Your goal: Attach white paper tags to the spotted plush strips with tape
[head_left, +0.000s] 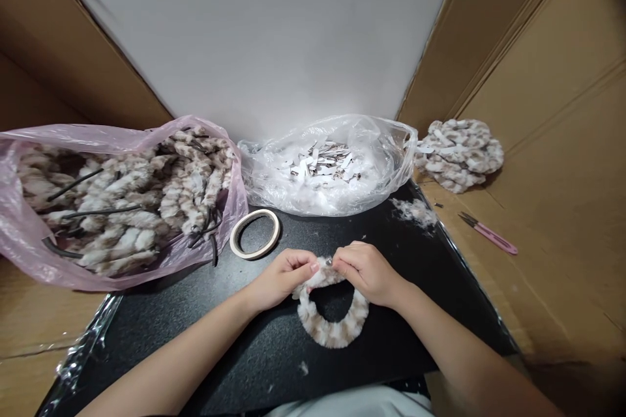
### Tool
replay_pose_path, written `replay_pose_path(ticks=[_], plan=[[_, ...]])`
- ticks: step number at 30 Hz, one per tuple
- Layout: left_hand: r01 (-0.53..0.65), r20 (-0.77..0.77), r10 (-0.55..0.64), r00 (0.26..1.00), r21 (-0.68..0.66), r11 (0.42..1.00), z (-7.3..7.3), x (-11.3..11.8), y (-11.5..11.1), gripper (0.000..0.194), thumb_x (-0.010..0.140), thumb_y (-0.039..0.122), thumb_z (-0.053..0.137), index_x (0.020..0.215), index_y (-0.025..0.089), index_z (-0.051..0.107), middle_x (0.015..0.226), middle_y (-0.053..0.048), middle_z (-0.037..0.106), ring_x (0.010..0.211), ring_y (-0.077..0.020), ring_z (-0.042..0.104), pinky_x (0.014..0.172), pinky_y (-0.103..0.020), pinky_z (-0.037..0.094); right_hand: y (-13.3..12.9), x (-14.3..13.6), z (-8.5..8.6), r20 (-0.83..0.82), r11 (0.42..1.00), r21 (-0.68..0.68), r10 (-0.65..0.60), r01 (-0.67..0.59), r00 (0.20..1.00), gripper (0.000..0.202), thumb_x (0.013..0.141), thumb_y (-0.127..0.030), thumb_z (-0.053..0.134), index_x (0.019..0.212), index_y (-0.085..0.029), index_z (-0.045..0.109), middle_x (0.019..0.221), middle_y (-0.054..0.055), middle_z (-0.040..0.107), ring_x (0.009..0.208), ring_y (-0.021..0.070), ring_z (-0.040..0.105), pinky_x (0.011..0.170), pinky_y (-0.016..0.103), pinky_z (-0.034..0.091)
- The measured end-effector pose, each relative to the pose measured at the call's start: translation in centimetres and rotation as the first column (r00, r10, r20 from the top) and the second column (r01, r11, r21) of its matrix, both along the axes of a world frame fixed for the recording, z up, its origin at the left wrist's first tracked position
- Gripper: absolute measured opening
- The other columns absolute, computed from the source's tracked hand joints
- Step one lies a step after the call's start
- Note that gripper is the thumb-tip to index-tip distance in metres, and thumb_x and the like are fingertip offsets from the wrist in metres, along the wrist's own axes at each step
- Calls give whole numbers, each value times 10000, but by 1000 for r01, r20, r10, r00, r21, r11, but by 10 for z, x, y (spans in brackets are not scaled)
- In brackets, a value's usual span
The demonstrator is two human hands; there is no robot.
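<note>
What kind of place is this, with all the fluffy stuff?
Probably a little workshop corner for handiwork, with cardboard walls. A pink bag stuffed with fluffy pieces and some pink snips are close by, and the left hand and right hand hold a fluffy ring over the black tabletop.

Ring (pixel 335 333) before middle bag (pixel 267 179); tape roll (pixel 235 240) left, beside left bag (pixel 98 138); snips (pixel 496 238) right, on cardboard (pixel 542 303).

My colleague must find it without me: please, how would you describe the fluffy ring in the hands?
Find the black tabletop, then the left hand and the right hand over it. The fluffy ring, white with brownish patches, is pinched at its far side. Unlike the furry pieces in the pink bag and the furry pile at right, it is one lone loop.
</note>
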State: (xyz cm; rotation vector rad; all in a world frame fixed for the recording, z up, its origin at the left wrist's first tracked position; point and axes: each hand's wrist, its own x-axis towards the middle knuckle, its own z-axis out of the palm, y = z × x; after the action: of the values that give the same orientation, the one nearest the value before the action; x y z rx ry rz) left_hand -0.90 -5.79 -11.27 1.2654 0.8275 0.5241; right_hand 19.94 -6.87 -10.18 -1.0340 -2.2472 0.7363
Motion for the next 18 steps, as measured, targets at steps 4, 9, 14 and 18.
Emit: replay_pose_path(ticks=[4,9,14,18], plan=[[-29,47,31,998,-43,999,0,2,-2,451,744,573,660,712,129,588,583,16,502,529,-83,383,494,-193,278,0,1,-2,9,1000,-2,-25,25,1000,399,1004,-358,331,712,-195,549,616,-6,565,572,133,495,641,273,350],[-3,72,7,997,-57,998,7,3,-3,397,768,527,663,734,142,571,606,30,471,535,-77,352,483,-186,256,2,-1,-2,33,998,22,-65,64,997,388,1000,-340,356,697,-196,552,607,-12,562,569,129,500,639,274,345],[16,91,-8,996,-94,995,5,4,-3,378,803,508,639,741,145,552,618,28,479,525,-71,362,487,-187,255,3,17,13,102,964,99,-257,248,961,222,939,-281,494,758,-201,596,716,15,613,705,166,545,693,297,376],[-40,95,55,994,-157,987,0,4,-2,380,781,501,675,862,143,579,645,28,505,532,-70,423,496,-178,283,-4,71,26,86,835,170,-541,523,836,140,902,-242,517,791,-207,593,827,45,629,829,205,559,757,322,421]])
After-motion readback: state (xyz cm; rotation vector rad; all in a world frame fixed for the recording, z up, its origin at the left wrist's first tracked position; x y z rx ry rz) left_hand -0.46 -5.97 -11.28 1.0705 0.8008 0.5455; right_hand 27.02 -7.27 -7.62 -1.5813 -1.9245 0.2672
